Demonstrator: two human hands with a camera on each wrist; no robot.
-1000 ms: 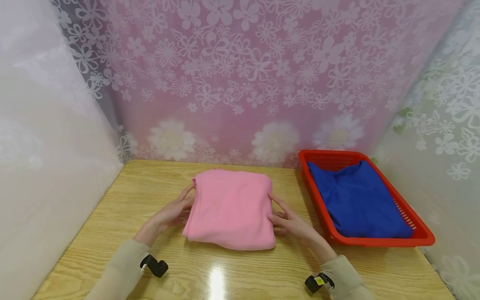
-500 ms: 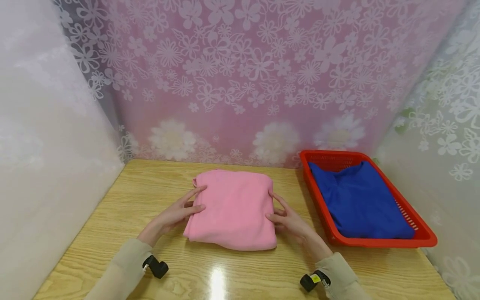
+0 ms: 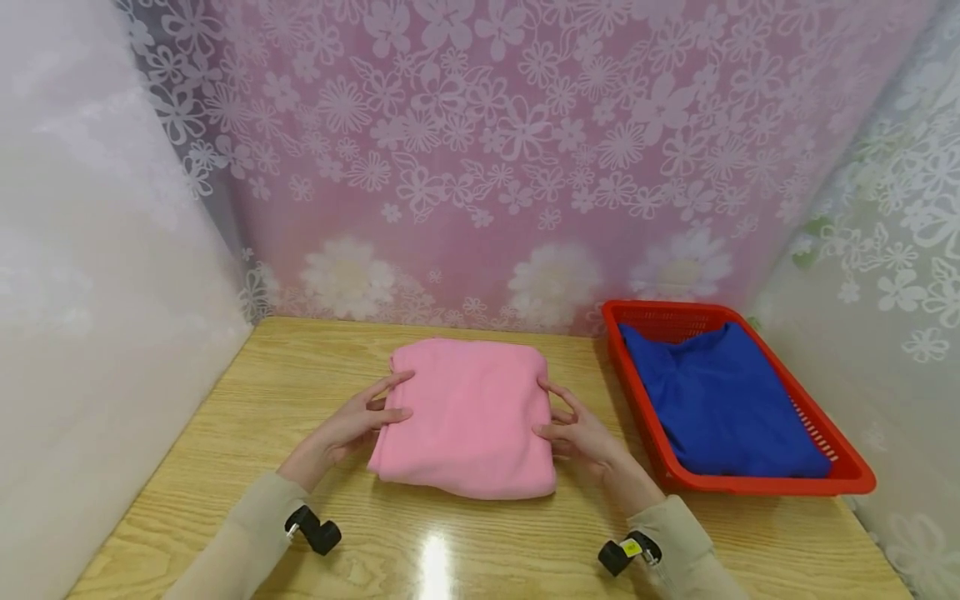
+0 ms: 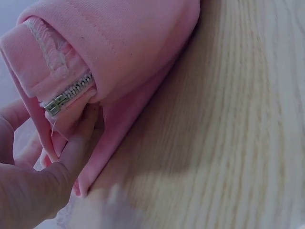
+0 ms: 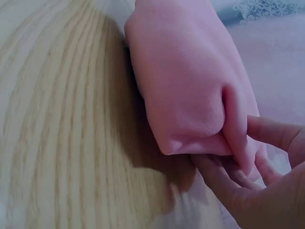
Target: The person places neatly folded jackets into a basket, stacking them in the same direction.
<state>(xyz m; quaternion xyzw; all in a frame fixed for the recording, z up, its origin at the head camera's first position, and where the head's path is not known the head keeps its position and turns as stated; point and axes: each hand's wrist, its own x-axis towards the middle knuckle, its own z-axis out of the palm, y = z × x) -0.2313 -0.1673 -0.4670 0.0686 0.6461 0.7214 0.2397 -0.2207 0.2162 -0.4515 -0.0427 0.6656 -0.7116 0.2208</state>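
A pink zip-up jacket [image 3: 468, 417], folded into a thick square, lies on the wooden table. At its left side my left hand [image 3: 345, 429] grips the folded edge, two fingertips showing on the top layer. The left wrist view shows the end of a metal zipper [image 4: 69, 93] between the layers, with the thumb tucked in just below it. On the opposite side my right hand [image 3: 588, 442] holds the edge. In the right wrist view, some of its fingers [image 5: 214, 176] reach under the rounded fold while another presses the upper layer. The undersides are hidden.
To the right stands a red plastic basket [image 3: 772, 485] with slotted walls, a folded blue cloth [image 3: 727, 400] inside. A pink floral curtain [image 3: 480, 167] hangs behind the wooden table [image 3: 315, 350], with pale sheets at both sides.
My left hand has moved from beside the jacket onto its left edge, fingertips now over the top. The right hand keeps its place, its wrist shifted slightly left. Basket and blue cloth stay put.
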